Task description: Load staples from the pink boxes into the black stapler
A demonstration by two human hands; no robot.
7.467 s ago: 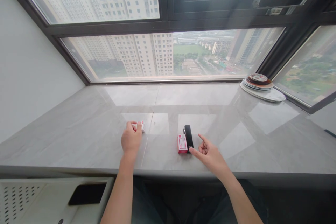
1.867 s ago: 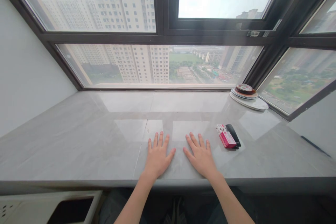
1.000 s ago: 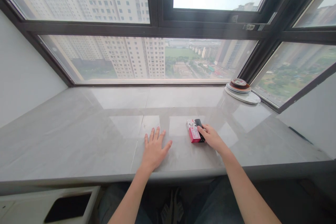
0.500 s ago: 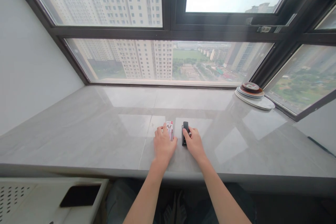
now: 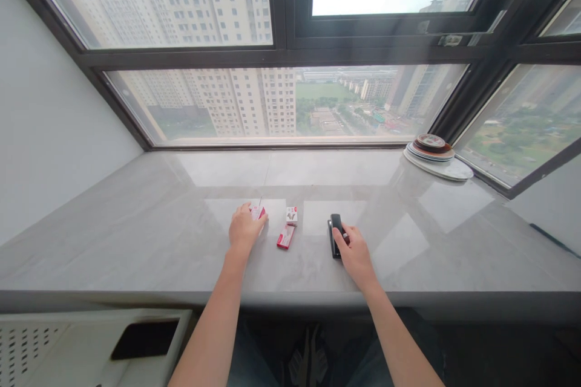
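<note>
My left hand [image 5: 242, 230] rests on the grey stone sill [image 5: 136, 236] with its fingers curled over a small red and white box [image 5: 258, 213]. Just right of it lie a small white box [image 5: 291, 214] and a red box [image 5: 285, 236], both untouched. My right hand [image 5: 353, 249] lies on a black stapler [image 5: 335, 232], fingers wrapped over its near end. The stapler lies flat on the sill, pointing away from me.
A stack of round plates [image 5: 436, 156] sits at the far right corner by the window. Big dark-framed windows [image 5: 281, 54] run along the back. A white wall [image 5: 49, 133] bounds the left. A white perforated unit [image 5: 91, 347] stands below the sill edge at left.
The boxes and the stapler have been spread apart. My left hand has slid left with one small box; my right hand has drawn the stapler to the right.
</note>
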